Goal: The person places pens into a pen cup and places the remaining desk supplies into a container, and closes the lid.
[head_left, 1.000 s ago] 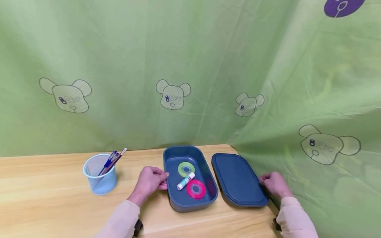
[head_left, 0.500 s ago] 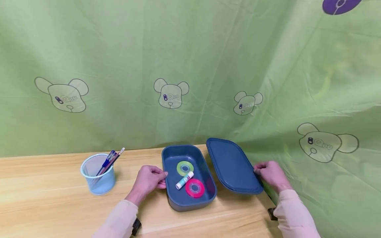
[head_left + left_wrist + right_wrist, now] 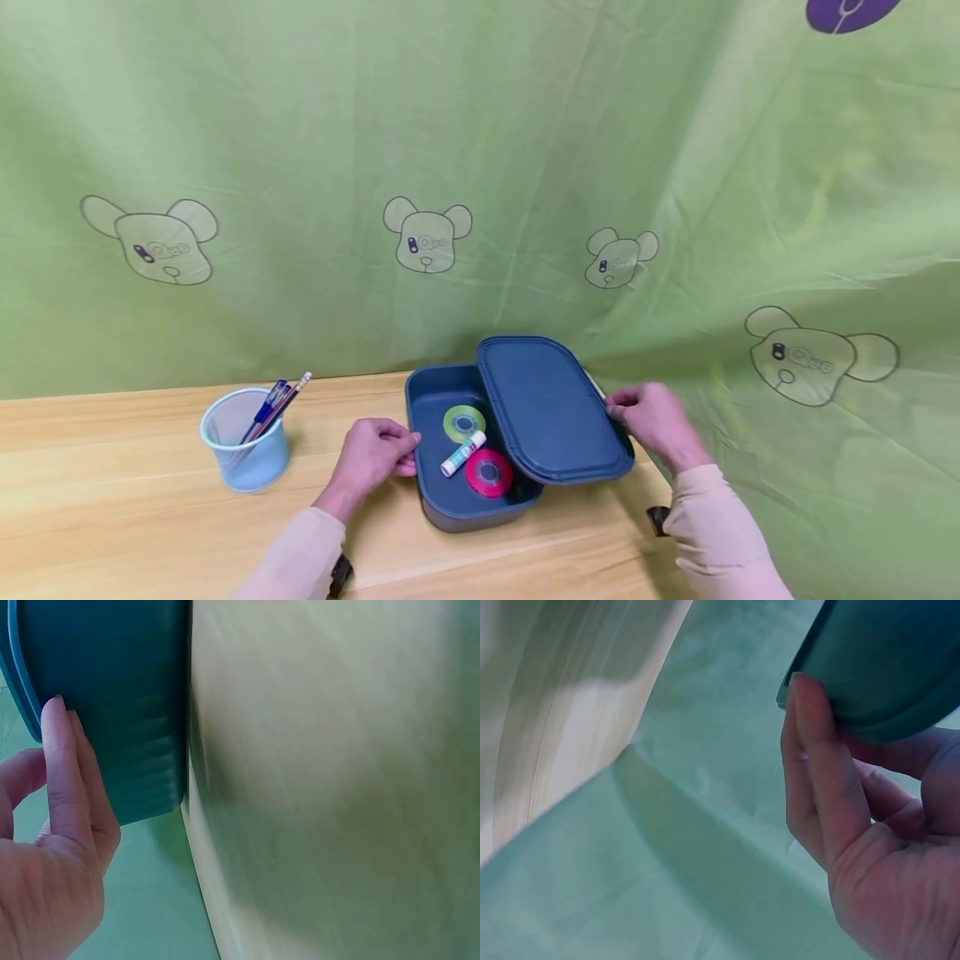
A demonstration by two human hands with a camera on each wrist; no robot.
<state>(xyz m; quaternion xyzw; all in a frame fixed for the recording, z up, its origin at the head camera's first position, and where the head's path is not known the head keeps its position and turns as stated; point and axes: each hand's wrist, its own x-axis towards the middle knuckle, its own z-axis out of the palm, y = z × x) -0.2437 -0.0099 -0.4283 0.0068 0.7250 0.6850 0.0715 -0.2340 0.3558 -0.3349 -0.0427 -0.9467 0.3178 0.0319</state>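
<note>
A dark blue rectangular box (image 3: 442,500) stands on the table, uncovered on its left side. Inside lie a green tape roll (image 3: 464,423), a white and teal glue stick (image 3: 463,453) and a pink-red tape roll (image 3: 489,472). My left hand (image 3: 375,458) holds the box by its left rim; the left wrist view has its fingers along the outer wall (image 3: 120,705). With my right hand (image 3: 656,421) I pinch the right edge of the matching blue lid (image 3: 555,408). The lid is raised and overlaps the box's right side, hiding that part.
To the left stands a light blue mesh pen cup (image 3: 255,467) with a blue pen (image 3: 270,402) and a pencil (image 3: 288,404) leaning in it. A green curtain (image 3: 315,317) printed with bear heads hangs behind the wooden table (image 3: 120,517) and along its right side.
My right hand has lifted the lid from beside the box and brought it left, over the box's right side. My left hand stays at the box's left rim.
</note>
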